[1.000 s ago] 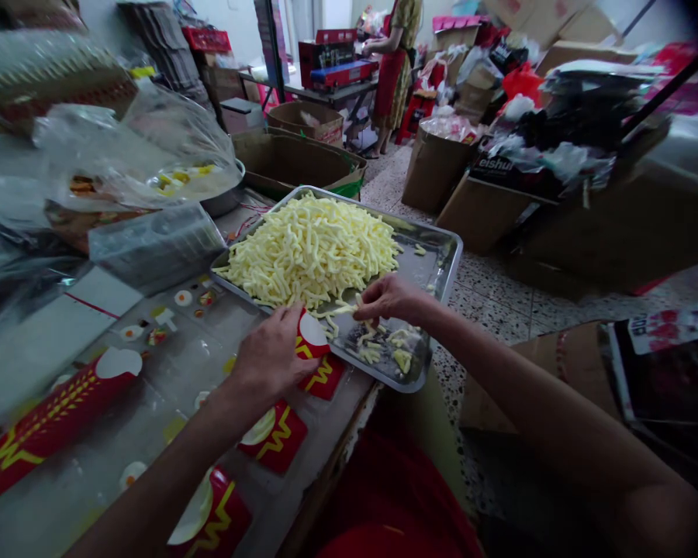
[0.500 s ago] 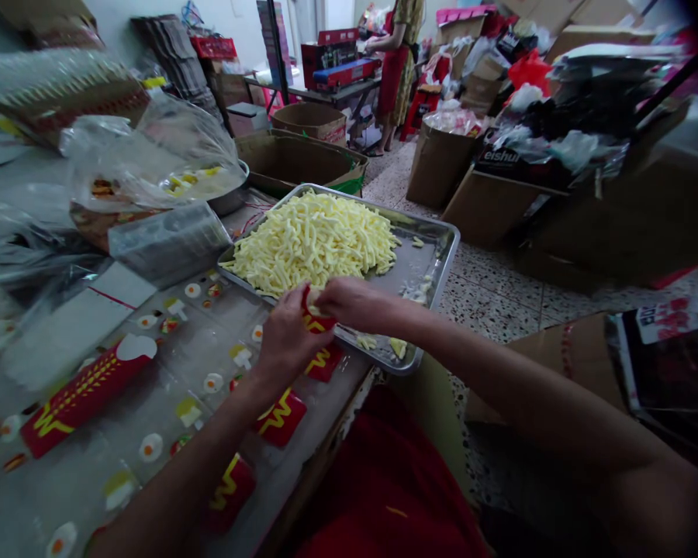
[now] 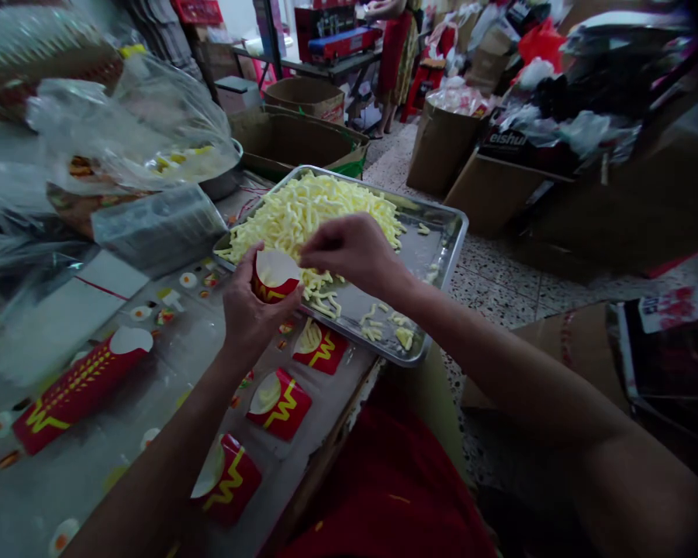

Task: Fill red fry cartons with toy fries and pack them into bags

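My left hand (image 3: 238, 310) is wrapped round a small red fry carton (image 3: 275, 270), its white inside facing up and yellow zigzag on its front. My right hand (image 3: 357, 254) is just right of the carton, over the pale yellow fry-shaped sticks (image 3: 317, 198) heaped in a metal tray (image 3: 464, 232). Its fingers are drawn together; what they hold, if anything, is hidden. Along the table edge lie three more cartons: one (image 3: 324, 350) by the tray with sticks in it, a middle one (image 3: 285, 407), and one (image 3: 233, 480) partly behind my left forearm.
A long stack of nested red cartons (image 3: 84, 387) lies at the left on the patterned tabletop (image 3: 168, 372). Behind it are a clear plastic tray stack (image 3: 160, 229) and a plastic bag (image 3: 133, 132). Cardboard boxes (image 3: 302, 139) stand beyond the tray. A person (image 3: 396, 62) stands at the back.
My right hand has moved off the carton, up and over the heap of sticks. My left hand has shifted up and left with the carton, whose opening now shows. The view has tilted down slightly.
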Demonstrator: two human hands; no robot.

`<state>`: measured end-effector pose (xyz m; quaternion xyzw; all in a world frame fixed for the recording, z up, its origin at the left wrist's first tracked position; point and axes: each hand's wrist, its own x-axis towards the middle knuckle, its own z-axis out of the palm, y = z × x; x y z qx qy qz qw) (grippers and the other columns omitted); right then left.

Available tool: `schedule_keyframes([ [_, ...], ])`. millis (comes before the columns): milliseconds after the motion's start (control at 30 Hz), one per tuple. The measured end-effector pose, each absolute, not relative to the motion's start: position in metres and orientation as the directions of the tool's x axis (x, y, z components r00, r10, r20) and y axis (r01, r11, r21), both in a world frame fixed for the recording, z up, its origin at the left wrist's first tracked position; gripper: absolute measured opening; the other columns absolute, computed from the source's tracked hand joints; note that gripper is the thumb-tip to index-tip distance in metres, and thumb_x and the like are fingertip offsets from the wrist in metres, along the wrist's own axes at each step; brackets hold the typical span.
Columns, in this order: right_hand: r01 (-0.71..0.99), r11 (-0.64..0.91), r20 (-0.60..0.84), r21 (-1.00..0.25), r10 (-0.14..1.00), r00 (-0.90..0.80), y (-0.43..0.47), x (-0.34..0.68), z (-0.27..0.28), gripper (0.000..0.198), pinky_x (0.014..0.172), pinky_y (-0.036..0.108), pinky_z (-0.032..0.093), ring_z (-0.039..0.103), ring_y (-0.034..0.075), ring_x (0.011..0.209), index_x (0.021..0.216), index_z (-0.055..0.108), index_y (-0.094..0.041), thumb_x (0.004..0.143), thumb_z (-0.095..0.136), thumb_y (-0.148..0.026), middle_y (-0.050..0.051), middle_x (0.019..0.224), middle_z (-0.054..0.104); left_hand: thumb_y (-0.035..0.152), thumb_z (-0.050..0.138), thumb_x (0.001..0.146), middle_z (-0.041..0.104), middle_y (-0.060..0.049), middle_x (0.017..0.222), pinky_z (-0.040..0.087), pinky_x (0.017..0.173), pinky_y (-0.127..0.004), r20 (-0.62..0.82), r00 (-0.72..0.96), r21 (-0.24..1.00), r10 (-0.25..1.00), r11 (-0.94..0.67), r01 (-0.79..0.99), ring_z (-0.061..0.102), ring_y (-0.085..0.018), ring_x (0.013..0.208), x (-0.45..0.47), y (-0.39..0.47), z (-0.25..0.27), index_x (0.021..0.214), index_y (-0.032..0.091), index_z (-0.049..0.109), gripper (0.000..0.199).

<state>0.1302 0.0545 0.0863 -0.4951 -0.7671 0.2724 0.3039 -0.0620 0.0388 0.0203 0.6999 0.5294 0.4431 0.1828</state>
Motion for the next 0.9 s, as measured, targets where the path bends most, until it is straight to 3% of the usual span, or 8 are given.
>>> schedule_keyframes([
  [67, 0.712, 0.251, 0.076, -0.655, 0.96, -0.269, 0.049, 0.146, 0.057, 0.026, 0.067, 0.024, 0.042, 0.064, 0.014, 0.072, 0.097, 0.08, -0.015, 0.085, 0.071, -0.036, 0.003, 0.079, 0.073, 0.04, 0.078, 0.073, 0.063, -0.012, 0.133, 0.051, 0.105, -0.037, 0.382, 0.022, 0.759, 0.924, -0.327, 0.563, 0.064, -0.025, 0.117, -0.066, 0.044, 0.016, 0.143, 0.014, 0.047, 0.081],
  [133, 0.833, 0.227, -0.02, -0.504, 0.961, -0.275, 0.047, 0.152, 0.031, 0.027, 0.07, 0.026, 0.042, 0.066, 0.017, 0.078, 0.1, 0.081, -0.018, 0.082, 0.074, -0.037, 0.005, 0.084, 0.076, 0.04, 0.08, 0.071, 0.063, -0.011, 0.133, 0.05, 0.107, -0.037, 0.372, 0.023, 0.751, 0.928, -0.316, 0.58, 0.063, -0.025, 0.119, -0.07, 0.048, 0.018, 0.141, 0.014, 0.049, 0.08],
  [233, 0.887, 0.328, -0.089, -0.324, 0.923, -0.374, 0.052, 0.142, 0.007, 0.03, 0.073, 0.026, 0.042, 0.068, 0.021, 0.09, 0.107, 0.08, -0.019, 0.082, 0.071, -0.035, 0.01, 0.1, 0.077, 0.04, 0.08, 0.071, 0.062, -0.009, 0.135, 0.049, 0.109, -0.038, 0.362, 0.088, 0.713, 0.928, -0.336, 0.616, 0.061, -0.025, 0.122, -0.073, 0.049, 0.024, 0.141, 0.017, 0.05, 0.08],
  [333, 0.887, 0.395, -0.157, -0.239, 0.886, -0.437, 0.062, 0.127, -0.001, 0.03, 0.068, 0.027, 0.041, 0.069, 0.023, 0.089, 0.105, 0.079, -0.015, 0.082, 0.066, -0.028, 0.015, 0.101, 0.077, 0.042, 0.082, 0.069, 0.06, -0.009, 0.138, 0.048, 0.11, -0.04, 0.332, 0.122, 0.688, 0.935, -0.329, 0.647, 0.06, -0.027, 0.124, -0.076, 0.042, 0.028, 0.144, 0.02, 0.048, 0.085],
  [467, 0.862, 0.467, -0.188, -0.199, 0.845, -0.501, 0.074, 0.127, 0.008, 0.029, 0.064, 0.027, 0.039, 0.068, 0.023, 0.084, 0.1, 0.08, -0.011, 0.075, 0.069, -0.023, 0.015, 0.095, 0.076, 0.045, 0.083, 0.068, 0.059, -0.01, 0.141, 0.046, 0.112, -0.04, 0.328, 0.148, 0.652, 0.933, -0.338, 0.679, 0.06, -0.027, 0.126, -0.081, 0.028, 0.028, 0.148, 0.019, 0.045, 0.092],
  [700, 0.855, 0.434, -0.184, -0.283, 0.851, -0.493, 0.057, 0.193, 0.04, 0.028, 0.066, 0.024, 0.038, 0.059, 0.013, 0.071, 0.098, 0.08, -0.018, 0.071, 0.072, -0.018, 0.002, 0.084, 0.074, 0.043, 0.079, 0.069, 0.062, -0.012, 0.139, 0.048, 0.108, -0.039, 0.217, 0.257, 0.621, 0.942, -0.336, 0.708, 0.062, -0.028, 0.123, -0.078, 0.013, 0.03, 0.145, 0.016, 0.05, 0.086],
  [833, 0.811, 0.556, -0.268, -0.185, 0.765, -0.586, 0.038, 0.212, 0.025, 0.027, 0.07, 0.025, 0.037, 0.059, 0.014, 0.077, 0.096, 0.079, -0.019, 0.073, 0.067, -0.013, 0.006, 0.094, 0.075, 0.044, 0.08, 0.068, 0.063, -0.012, 0.139, 0.048, 0.108, -0.038, 0.114, 0.317, 0.59, 0.941, -0.321, 0.741, 0.062, -0.029, 0.123, -0.065, 0.009, 0.033, 0.144, 0.015, 0.052, 0.086],
  [900, 0.833, 0.533, -0.249, -0.145, 0.796, -0.552, 0.033, 0.213, 0.015, 0.021, 0.065, 0.026, 0.034, 0.057, 0.014, 0.074, 0.088, 0.079, -0.015, 0.073, 0.065, -0.014, 0.009, 0.093, 0.074, 0.042, 0.08, 0.069, 0.061, -0.012, 0.14, 0.046, 0.11, -0.038, 0.098, 0.347, 0.569, 0.933, -0.338, 0.749, 0.061, -0.029, 0.126, -0.058, 0.006, 0.034, 0.145, 0.015, 0.05, 0.086],
])
